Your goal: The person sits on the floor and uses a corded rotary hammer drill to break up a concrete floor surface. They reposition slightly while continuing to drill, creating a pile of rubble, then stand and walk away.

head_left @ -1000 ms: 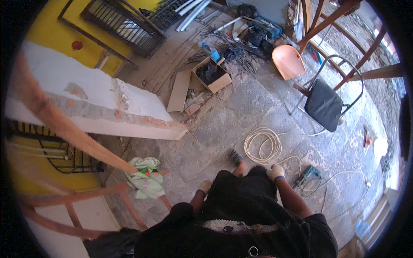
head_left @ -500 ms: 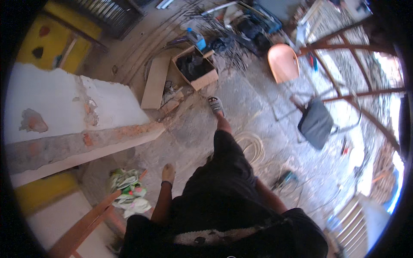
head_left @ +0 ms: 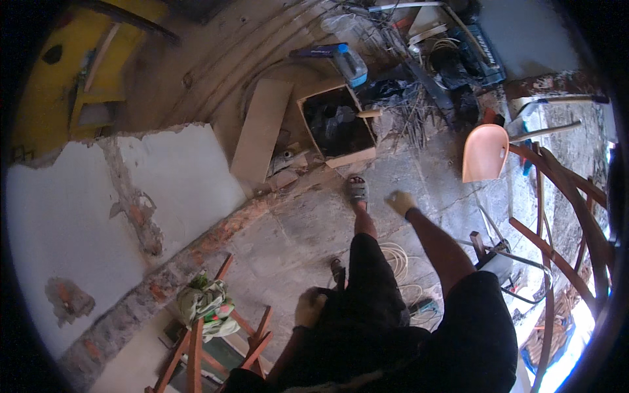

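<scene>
My right hand [head_left: 400,204], in what looks like a pale glove with a dark cuff, reaches forward over the floor, right of my sandalled foot [head_left: 358,190]. Its fingers look loosely curled, and nothing shows in them. Low beside my dark shorts is my left hand [head_left: 310,308], its fingers bent and partly lost against the dark cloth. An open cardboard box [head_left: 350,159] lined with dark plastic lies ahead of my foot. A flat cardboard panel [head_left: 262,128] leans to its left. A clear bottle with a blue cap [head_left: 352,67] stands behind the box.
A broken white wall [head_left: 180,164] runs along the left. Wooden legs [head_left: 195,357] with a patterned cloth [head_left: 206,304] stand at lower left. On the right are an orange chair shell [head_left: 486,154], curved brown bars [head_left: 557,245] and a coiled pale cable [head_left: 393,259]. Twigs and scrap [head_left: 413,98] lie beyond.
The view has shifted and turned, and the box looks closer to the middle. My right hand has swung forward into view. My left hand has drawn in beside my shorts.
</scene>
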A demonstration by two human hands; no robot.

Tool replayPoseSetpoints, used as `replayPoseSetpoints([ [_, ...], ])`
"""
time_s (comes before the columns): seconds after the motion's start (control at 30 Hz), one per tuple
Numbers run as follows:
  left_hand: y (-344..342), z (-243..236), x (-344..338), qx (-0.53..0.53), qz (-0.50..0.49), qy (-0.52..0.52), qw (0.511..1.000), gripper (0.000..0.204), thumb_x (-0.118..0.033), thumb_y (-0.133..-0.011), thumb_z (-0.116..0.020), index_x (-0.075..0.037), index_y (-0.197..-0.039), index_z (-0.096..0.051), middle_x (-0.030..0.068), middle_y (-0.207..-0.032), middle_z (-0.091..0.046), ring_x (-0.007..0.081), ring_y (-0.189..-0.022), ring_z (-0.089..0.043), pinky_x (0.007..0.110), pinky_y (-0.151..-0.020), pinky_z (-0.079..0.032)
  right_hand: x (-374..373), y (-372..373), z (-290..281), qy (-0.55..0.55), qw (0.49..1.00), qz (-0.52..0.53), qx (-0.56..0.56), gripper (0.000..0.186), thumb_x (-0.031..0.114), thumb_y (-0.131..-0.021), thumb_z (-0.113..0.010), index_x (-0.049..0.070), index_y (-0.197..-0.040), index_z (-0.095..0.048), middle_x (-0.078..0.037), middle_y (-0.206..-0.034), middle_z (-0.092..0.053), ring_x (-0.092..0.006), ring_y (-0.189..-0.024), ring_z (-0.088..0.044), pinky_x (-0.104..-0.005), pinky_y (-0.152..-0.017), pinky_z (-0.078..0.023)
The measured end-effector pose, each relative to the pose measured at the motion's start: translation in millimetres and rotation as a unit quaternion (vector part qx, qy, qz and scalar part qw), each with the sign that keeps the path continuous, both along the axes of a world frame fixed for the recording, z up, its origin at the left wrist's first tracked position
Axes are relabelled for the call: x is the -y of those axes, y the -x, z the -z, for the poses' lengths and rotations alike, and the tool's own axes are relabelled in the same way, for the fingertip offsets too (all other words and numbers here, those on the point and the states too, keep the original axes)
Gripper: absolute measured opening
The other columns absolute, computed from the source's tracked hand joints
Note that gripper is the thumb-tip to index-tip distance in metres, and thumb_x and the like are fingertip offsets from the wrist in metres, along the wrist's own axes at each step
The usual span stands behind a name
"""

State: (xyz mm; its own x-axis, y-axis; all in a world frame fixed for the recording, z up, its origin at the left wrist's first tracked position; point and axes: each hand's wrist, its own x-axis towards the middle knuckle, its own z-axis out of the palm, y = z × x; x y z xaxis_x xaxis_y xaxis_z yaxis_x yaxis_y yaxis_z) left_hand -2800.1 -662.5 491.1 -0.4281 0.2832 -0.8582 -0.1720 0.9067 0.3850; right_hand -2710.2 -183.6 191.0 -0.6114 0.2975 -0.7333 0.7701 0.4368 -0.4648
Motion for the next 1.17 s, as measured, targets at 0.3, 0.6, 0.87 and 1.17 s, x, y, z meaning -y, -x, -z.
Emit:
replayPoseSetpoints([
  [0.3,-28.0,-29.7,1.0,0.110,-0.135,0.112,0.978,0.072,-0.046,-0.109,-0.077,0.005,-0.158,-0.063,0.0269,-0.155,-0.070,0.0370,-0.146,-0.067,0.046,-0.126,-0.050,-210.1,215.7,128.3,-0.215,0.966,0.043,0.135,0.084,0.048,-0.083,-0.096,0.009,-0.152,-0.067,-0.020,-0.156,-0.062,-0.0461,-0.142,-0.062,-0.0547,-0.117,-0.053],
  [0.6,-11.8,-44.0,-15.8,0.154,-0.178,0.229,0.945,0.067,-0.044,-0.110,-0.076,0.002,-0.158,-0.065,0.0216,-0.154,-0.072,0.0286,-0.145,-0.066,0.042,-0.125,-0.049,-138.8,291.6,218.8,-0.224,0.968,0.088,0.066,0.066,0.064,-0.102,-0.072,0.005,-0.132,-0.080,-0.016,-0.132,-0.081,-0.0372,-0.117,-0.081,-0.0538,-0.098,-0.064],
  [0.87,39.2,-31.9,-40.4,0.091,-0.222,0.158,0.958,0.054,-0.030,-0.111,-0.077,0.000,-0.155,-0.068,0.0180,-0.149,-0.073,0.0249,-0.140,-0.067,0.037,-0.122,-0.049,-19.9,227.7,159.4,-0.146,0.882,0.444,-0.061,0.036,0.027,-0.112,-0.056,0.015,-0.119,-0.089,-0.022,-0.116,-0.084,-0.0414,-0.110,-0.081,-0.0548,-0.104,-0.060],
  [1.17,49.2,12.1,-5.1,-0.060,-0.012,0.105,0.993,0.048,-0.021,-0.105,-0.081,-0.007,-0.150,-0.073,0.0156,-0.123,-0.080,0.0269,-0.119,-0.078,0.040,-0.104,-0.061,-64.7,252.4,195.1,-0.196,0.955,0.163,0.152,0.057,0.061,-0.108,-0.071,0.008,-0.121,-0.087,-0.023,-0.117,-0.086,-0.0351,-0.102,-0.086,-0.0557,-0.090,-0.063],
])
